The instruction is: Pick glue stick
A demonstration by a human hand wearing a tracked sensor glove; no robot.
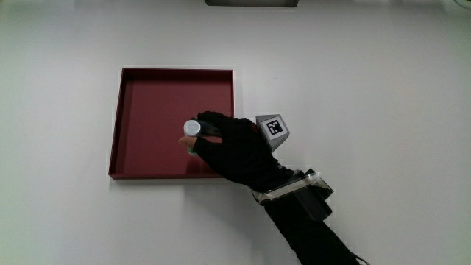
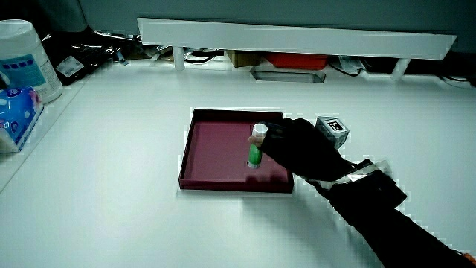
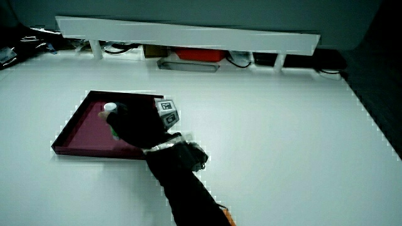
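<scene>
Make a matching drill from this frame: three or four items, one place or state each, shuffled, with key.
Column 1:
1. glue stick
2. tray
3. hand
4. patterned cube

Column 2:
A. dark red, lying on the white table
B. on the back of the glove
C. upright, white cap up, over the tray
D. fingers closed around the glue stick

Pairs: 1-C, 2-A, 3-D, 4-B

White table (image 1: pixel 368 81), evenly lit, matte top. Low white partition (image 2: pixel 297 37) stands along its edge farthest from the person, on short legs, with cables and a red box (image 3: pixel 198 54) under it. White tub (image 2: pixel 22 56) at the table's edge.
</scene>
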